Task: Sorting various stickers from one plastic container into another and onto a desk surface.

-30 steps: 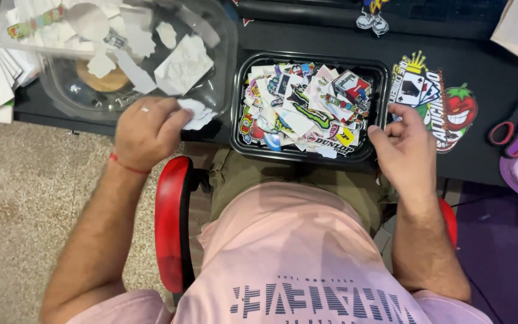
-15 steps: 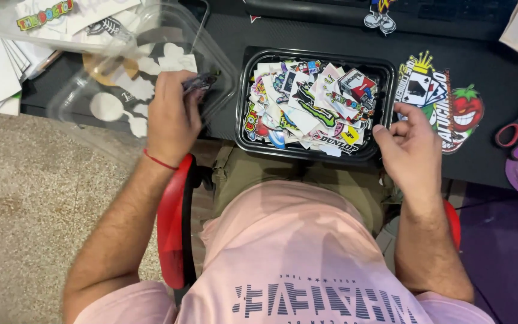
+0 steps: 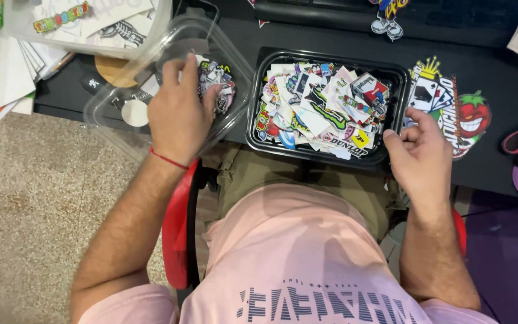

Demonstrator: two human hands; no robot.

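The left hand (image 3: 178, 114) lies spread on a clear plastic lid (image 3: 151, 78), hiding what sits beneath. The right hand (image 3: 421, 159), fingers curled, grips the right rim of the black sticker-filled tray (image 3: 258, 114); fingertips unclear.

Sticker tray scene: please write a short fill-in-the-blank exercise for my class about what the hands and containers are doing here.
1. The black tray is full of ____.
2. The left hand rests on a clear plastic ____.
3. The right hand is at the tray's ____ side.
4. The wrist of the left hand wears a thin ____ string.

Missing words: stickers; lid; right; red
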